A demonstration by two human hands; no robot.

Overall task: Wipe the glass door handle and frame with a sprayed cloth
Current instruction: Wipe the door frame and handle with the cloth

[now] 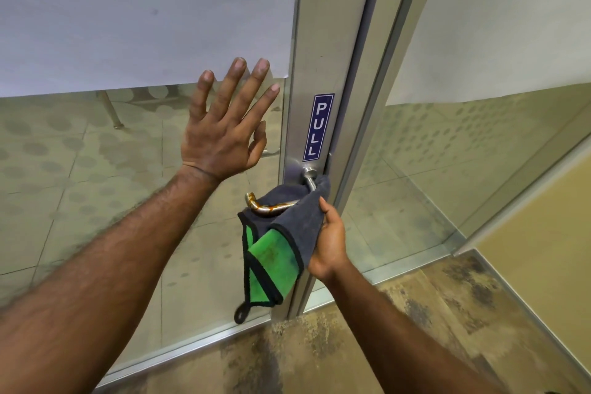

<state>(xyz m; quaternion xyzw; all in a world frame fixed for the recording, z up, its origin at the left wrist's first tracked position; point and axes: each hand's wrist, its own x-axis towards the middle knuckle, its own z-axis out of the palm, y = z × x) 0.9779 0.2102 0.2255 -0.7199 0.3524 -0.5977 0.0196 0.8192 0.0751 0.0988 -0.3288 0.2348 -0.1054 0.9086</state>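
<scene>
**A:** As the cloth (289, 224) hangs over the door handle (257, 204), who has hold of it?

**B:** That's the right grip (331, 240). Its thumb lies on the grey side and its fingers are tucked behind the fabric, pinching it beside the handle's neck. The lever's curved end pokes out bare at the left.

**A:** And the cloth itself?

**B:** It's grey outside and green inside, with black edging. A folded corner with a small loop dangles below the handle, in front of the frame (329, 41).

**A:** What of the left grip (220, 134)?

**B:** It's released and holds nothing. The fingers are straight and spread, with the palm toward the glass pane (80, 169), left of the frame and above the handle. I can't tell whether it actually presses the glass.

**A:** What's around them?

**B:** A blue PULL sticker (318, 127) runs down the frame just above the handle's base. Frosted film (128, 9) covers the upper glass, and there's mottled brown floor (367, 345) below.
</scene>
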